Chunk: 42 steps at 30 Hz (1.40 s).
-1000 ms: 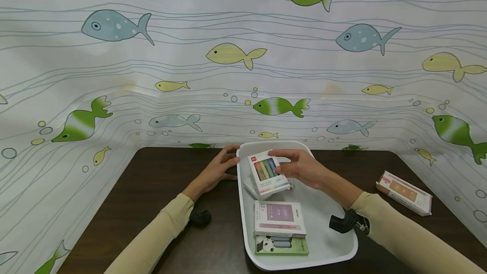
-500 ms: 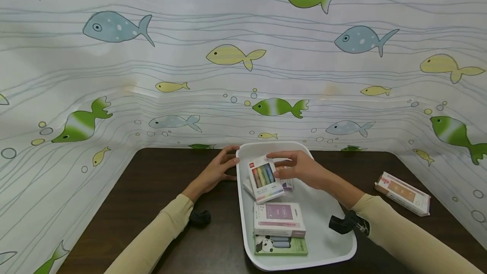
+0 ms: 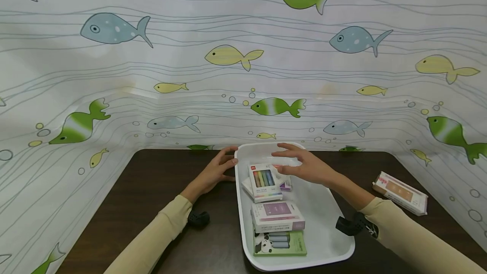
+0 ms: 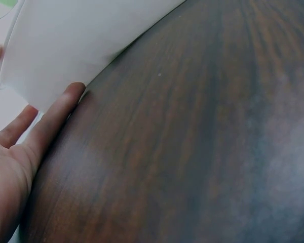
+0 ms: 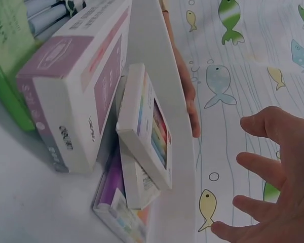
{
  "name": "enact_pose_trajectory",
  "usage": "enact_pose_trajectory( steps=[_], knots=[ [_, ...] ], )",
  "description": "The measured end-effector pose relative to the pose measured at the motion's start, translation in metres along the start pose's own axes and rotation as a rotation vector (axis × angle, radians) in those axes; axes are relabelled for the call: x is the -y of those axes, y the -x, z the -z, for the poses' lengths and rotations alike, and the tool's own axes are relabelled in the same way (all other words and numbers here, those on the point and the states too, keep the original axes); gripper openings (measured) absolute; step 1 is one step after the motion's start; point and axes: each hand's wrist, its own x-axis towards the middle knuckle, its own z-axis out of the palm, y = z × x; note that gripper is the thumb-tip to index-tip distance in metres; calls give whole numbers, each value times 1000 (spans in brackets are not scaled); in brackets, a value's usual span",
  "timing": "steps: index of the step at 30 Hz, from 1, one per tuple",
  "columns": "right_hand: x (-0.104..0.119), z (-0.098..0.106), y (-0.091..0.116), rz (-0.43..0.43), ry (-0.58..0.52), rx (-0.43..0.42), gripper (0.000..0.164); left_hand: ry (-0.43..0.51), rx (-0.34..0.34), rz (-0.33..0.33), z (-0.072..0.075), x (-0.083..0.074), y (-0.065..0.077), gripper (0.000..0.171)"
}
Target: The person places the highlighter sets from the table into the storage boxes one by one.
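My right hand (image 3: pixel 310 168) hovers over the far part of a white plastic bin (image 3: pixel 329 227), fingers spread and holding nothing. Just left of its fingertips, a white box of coloured sticks (image 3: pixel 265 183) lies tilted on other packs, its window showing a rainbow row. Under it in the right wrist view are a white box (image 5: pixel 137 177) and a pack with a purple edge (image 5: pixel 110 185). Against the bin's outer left wall rests my left hand (image 3: pixel 214 170), its fingers extended along the wall and up at the rim in the left wrist view.
Nearer in the bin, a white-and-purple box (image 3: pixel 277 217) overlaps a green panda box (image 3: pixel 281 244). To the right of the bin, a white box with a brown panel (image 3: pixel 401 192) lies on the dark table (image 3: pixel 171 223). Fish-patterned sheeting (image 3: pixel 228 109) surrounds the table.
My right hand has let go of the box of coloured sticks, spread its fingers and drawn slightly right. That box now lies lower on the packs. My left hand stays at the bin wall.
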Motion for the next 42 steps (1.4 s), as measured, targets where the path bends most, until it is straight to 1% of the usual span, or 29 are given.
enact_pose_trajectory(
  steps=[6,9,13,18,25,34,42],
  knots=[
    [-9,1,2,71,83,-3,59,6,-12,4,0,0,1,52],
    [-14,0,4,98,86,4,58,7,-17,8,1,0,1,52],
    [-20,2,8,114,86,4,55,4,-21,9,1,0,1,52],
    [-27,6,13,118,93,-9,53,5,-25,9,1,1,1,52],
    [-37,12,20,97,100,-22,53,3,-30,11,1,2,1,52],
    [-52,21,28,82,155,-48,56,6,-25,4,-1,1,-1,52],
    [-62,31,31,104,156,-64,54,-7,-26,-1,-2,1,-4,52]
  ],
)
